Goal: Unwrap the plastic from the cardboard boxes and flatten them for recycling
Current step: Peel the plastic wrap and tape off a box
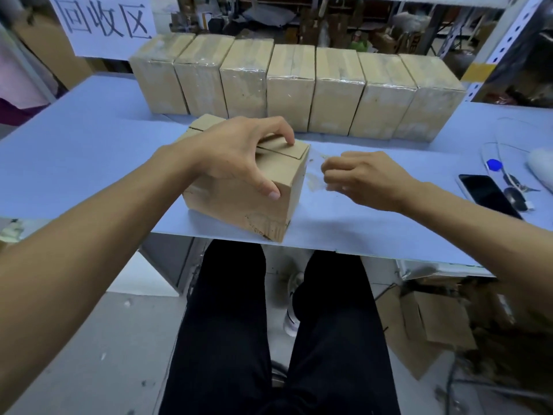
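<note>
Hands work at the tabletop (89, 163) edge: the left hand (239, 154) grips 1 cardboard box (254, 199) from above, thumb down its near side. The right hand (362, 178), just beside it, pinches clear plastic wrap (314, 172) trailing from the box.

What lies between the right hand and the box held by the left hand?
In the head view, clear plastic wrap lies on the table between the right hand and the box under the left hand.

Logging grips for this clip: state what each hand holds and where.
Left hand grips the near cardboard box over its top right end. Right hand pinches clear plastic wrap beside the box.
</note>
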